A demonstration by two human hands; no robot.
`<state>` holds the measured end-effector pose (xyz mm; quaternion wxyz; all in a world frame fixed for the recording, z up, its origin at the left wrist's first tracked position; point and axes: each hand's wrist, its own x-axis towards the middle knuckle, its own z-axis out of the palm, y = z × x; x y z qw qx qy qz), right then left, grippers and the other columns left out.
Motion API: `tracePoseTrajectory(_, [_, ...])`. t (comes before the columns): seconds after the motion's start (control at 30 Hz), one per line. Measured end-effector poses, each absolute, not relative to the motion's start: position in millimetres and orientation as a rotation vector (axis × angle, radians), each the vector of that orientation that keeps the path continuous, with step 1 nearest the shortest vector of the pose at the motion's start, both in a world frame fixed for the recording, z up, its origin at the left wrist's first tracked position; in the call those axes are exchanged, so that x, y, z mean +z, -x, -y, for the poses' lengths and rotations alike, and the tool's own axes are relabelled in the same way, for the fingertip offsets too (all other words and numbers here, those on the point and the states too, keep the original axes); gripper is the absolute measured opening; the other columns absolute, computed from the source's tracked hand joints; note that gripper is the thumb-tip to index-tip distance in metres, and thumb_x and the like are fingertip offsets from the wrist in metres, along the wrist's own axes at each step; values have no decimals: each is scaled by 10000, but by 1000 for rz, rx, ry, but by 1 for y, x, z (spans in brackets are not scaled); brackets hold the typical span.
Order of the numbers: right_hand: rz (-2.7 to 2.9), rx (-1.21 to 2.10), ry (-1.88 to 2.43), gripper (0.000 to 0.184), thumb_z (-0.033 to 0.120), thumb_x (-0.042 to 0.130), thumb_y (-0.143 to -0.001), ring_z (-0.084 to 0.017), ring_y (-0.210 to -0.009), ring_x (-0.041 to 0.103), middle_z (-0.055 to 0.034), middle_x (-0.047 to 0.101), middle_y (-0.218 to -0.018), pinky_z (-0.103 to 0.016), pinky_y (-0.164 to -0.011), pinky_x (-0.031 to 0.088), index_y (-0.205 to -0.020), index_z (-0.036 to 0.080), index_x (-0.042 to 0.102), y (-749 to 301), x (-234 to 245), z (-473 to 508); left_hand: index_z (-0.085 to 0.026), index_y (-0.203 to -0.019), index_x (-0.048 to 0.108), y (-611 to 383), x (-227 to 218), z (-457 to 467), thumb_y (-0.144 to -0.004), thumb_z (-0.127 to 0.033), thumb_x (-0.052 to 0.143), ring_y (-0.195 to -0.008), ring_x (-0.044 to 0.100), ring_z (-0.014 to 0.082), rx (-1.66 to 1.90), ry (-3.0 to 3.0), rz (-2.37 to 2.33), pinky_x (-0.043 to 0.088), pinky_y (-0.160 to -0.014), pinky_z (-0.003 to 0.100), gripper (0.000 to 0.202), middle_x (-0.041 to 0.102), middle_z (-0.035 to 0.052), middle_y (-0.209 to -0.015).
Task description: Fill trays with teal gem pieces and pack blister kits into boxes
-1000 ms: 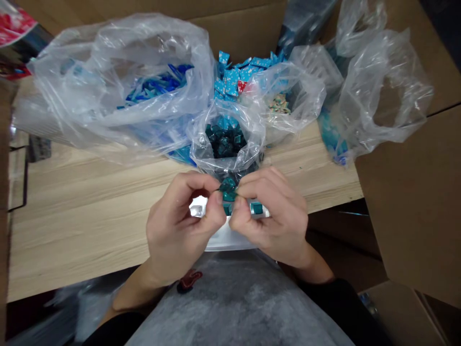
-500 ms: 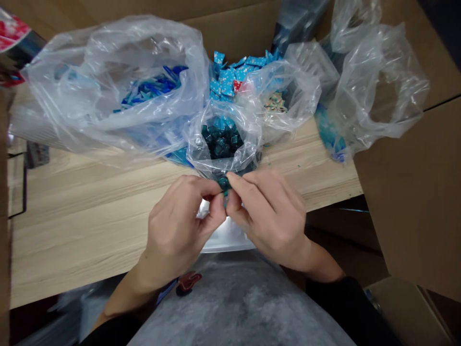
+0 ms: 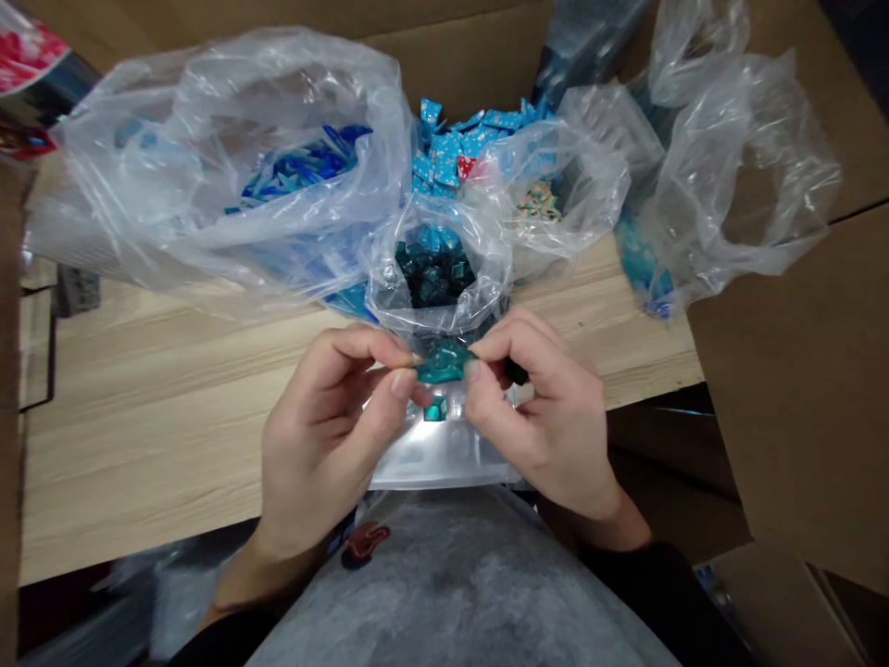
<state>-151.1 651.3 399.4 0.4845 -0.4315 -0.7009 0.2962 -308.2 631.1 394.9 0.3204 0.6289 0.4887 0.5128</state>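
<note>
Carefully pinched: a teal foil piece (image 3: 444, 361) held between both hands

The teal foil piece is at the middle of the view, just below the mouth of a small clear plastic bag (image 3: 436, 320). Its long axis lies almost level, from left to right, and each end points toward one hand. The left hand (image 3: 326, 435) is closed on one end with thumb and forefinger, and the right hand (image 3: 542, 417) grips the other end in the same way. Using only the fingertips gives good control on so small a piece. Just below it is a small teal square (image 3: 435, 409), over a shiny silver film (image 3: 444, 459). The bag holds dark teal pieces (image 3: 434, 276). Behind are a larger plastic bag of blue pieces (image 3: 229, 157) and blue printed wrappers (image 3: 444, 153), on a pale wooden desk (image 3: 139, 435).
</note>
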Motion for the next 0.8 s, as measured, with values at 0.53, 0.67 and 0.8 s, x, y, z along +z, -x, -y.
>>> tracePoseTrajectory(0.53, [1983,-156,877,115,152,577,-861,-132,-577,512,-3,617,-639,-292,-517,426,-764,201,615,159,390,-649,-274,-1098,625,307,396,-629,-890,-115,559,-928,659,151,1332,-1908,-1498,583,-807,304,270,681,-10,-991])
tracePoseTrajectory(0.67, [1926,276,880,73,158,598,-892,-125,-705,609,-28,700,-815,-263,-615,511,-933,170,657,155,391,-648,-307,-1057,670,314,398,-633,-913,-172,555,-900,676,176,1364,-1845,-1494,595,-784,355,228,703,-9,-977])
tracePoseTrajectory(0.8, [1740,572,913,163,118,610,-884,-115,-774,627,-21,696,-891,-255,-675,537,-1018,195,662,151,393,-646,-277,-1017,698,317,400,-634,-891,-227,619,-733,685,124,1436,-1532,-1286,598,-665,260,157,721,-14,-882])
